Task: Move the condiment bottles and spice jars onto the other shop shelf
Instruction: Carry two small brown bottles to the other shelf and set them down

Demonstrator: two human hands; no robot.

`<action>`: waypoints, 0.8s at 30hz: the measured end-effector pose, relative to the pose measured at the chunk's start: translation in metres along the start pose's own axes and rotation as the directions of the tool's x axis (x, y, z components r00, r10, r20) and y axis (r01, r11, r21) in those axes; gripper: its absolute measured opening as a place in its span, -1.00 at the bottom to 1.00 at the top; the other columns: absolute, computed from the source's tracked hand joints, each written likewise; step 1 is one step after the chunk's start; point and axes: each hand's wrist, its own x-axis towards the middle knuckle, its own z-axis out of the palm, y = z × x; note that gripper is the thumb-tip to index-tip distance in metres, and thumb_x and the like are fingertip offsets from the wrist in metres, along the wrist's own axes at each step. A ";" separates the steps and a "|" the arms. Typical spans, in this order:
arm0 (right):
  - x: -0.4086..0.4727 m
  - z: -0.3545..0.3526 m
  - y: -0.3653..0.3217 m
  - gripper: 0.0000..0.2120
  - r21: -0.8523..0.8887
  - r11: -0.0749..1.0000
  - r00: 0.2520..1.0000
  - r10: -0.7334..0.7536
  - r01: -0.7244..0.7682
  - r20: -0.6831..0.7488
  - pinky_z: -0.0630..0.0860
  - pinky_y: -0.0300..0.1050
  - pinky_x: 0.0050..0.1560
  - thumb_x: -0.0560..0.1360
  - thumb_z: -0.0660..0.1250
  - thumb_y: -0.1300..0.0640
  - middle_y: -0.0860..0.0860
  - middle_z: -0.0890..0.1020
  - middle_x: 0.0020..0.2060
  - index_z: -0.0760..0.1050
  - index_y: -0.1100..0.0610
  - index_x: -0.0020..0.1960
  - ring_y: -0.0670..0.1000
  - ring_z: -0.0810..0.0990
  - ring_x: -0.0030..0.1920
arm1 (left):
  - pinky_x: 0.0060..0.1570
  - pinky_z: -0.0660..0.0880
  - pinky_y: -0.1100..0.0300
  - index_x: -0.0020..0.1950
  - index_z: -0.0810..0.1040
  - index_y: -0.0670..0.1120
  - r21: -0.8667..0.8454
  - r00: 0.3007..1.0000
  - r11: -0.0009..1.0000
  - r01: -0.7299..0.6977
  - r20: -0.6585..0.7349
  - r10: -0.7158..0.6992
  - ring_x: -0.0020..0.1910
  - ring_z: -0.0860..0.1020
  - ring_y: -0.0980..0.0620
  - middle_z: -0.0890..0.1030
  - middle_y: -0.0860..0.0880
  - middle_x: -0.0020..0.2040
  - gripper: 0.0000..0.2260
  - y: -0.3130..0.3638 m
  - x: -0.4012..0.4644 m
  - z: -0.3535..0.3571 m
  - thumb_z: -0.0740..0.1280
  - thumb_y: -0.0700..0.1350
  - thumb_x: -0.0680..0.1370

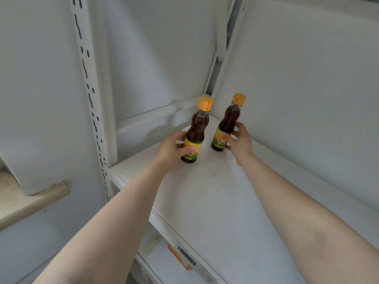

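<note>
Two small bottles of dark brown liquid with orange caps and yellow-green labels stand on a white shop shelf (215, 201), near its back left corner. My left hand (172, 149) grips the left bottle (198, 128) round its label, fingers and thumb curled about it. My right hand (239, 141) holds the right bottle (227, 124) at its lower body, thumb and fingers around it. Both bottles are roughly upright with their bases on or just at the shelf surface.
A white perforated upright post (90, 95) stands at the shelf's left end. White back panels rise behind the bottles. A barcode tag (186, 256) sits on the shelf's front edge, with a lower shelf beneath. A beige ledge (26, 201) lies at left.
</note>
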 end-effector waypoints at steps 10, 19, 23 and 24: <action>0.023 0.012 0.001 -0.57 0.058 0.998 0.992 -0.019 0.012 0.121 0.56 0.21 0.09 0.48 0.38 0.27 0.08 0.56 0.08 0.34 0.08 0.29 0.17 0.54 0.18 | 0.05 0.44 0.13 0.23 0.53 -0.10 0.013 0.998 0.999 -0.035 0.047 0.034 0.06 0.54 -0.04 0.54 0.02 0.03 -0.62 -0.005 0.030 0.015 0.47 -0.14 0.43; 0.024 0.012 0.002 -0.55 0.050 0.999 0.993 -0.010 0.004 0.121 0.57 0.19 0.09 0.49 0.37 0.28 0.09 0.56 0.11 0.33 0.11 0.32 0.17 0.54 0.19 | 0.04 0.43 0.13 0.26 0.52 -0.09 0.002 0.997 1.000 -0.017 0.077 0.017 0.10 0.54 -0.05 0.54 0.01 0.10 -0.61 -0.005 0.026 0.014 0.46 -0.12 0.45; 0.025 0.012 0.002 -0.54 0.066 0.998 0.991 0.002 -0.011 0.135 0.55 0.09 0.04 0.49 0.36 0.29 0.07 0.54 0.11 0.31 0.12 0.34 0.13 0.53 0.16 | 0.03 0.43 0.15 0.26 0.52 -0.10 -0.018 0.997 1.000 -0.019 0.075 0.021 0.07 0.54 -0.03 0.55 0.00 0.09 -0.61 -0.006 0.025 0.015 0.45 -0.12 0.46; 0.025 0.012 0.002 -0.54 0.065 0.998 0.991 0.002 -0.011 0.136 0.55 0.08 0.03 0.49 0.36 0.28 0.07 0.54 0.12 0.31 0.12 0.34 0.13 0.53 0.16 | 0.04 0.43 0.15 0.26 0.52 -0.09 -0.017 0.997 1.000 -0.018 0.077 0.019 0.07 0.54 -0.02 0.55 0.00 0.09 -0.62 -0.006 0.025 0.015 0.45 -0.12 0.46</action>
